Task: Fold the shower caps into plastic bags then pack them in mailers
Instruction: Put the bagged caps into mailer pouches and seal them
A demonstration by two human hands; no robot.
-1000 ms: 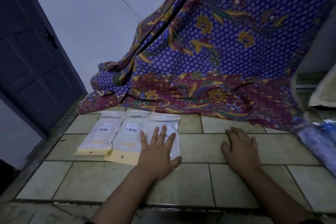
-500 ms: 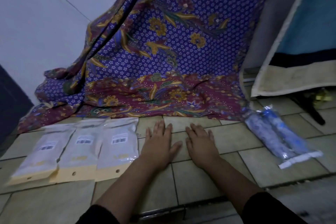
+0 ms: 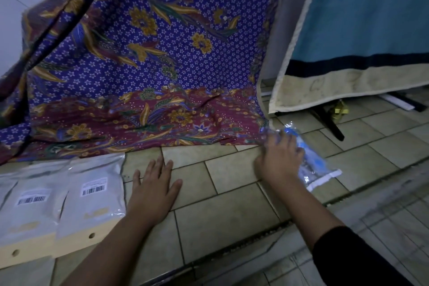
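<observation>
My left hand [image 3: 153,190] lies flat on the tiled floor with its fingers spread and nothing in it. Just to its left lie pale packaged bags with barcode labels, one [image 3: 92,195] beside the hand and another [image 3: 30,206] further left. My right hand [image 3: 281,158] is stretched to the right and rests, blurred, on top of a clear plastic bag of blue shower caps [image 3: 313,162] on the floor. Its fingers are apart over the bag and no grip on it shows.
A purple and maroon batik cloth [image 3: 162,65] hangs behind and spills onto the floor. A striped towel [image 3: 362,42] hangs at the right over a black stand leg [image 3: 329,123]. The tile floor drops at a step edge [image 3: 267,234] near me.
The view has swung right. My right hand moved away from my left hand and out onto the shower cap bag. The left hand stays flat on the floor.
</observation>
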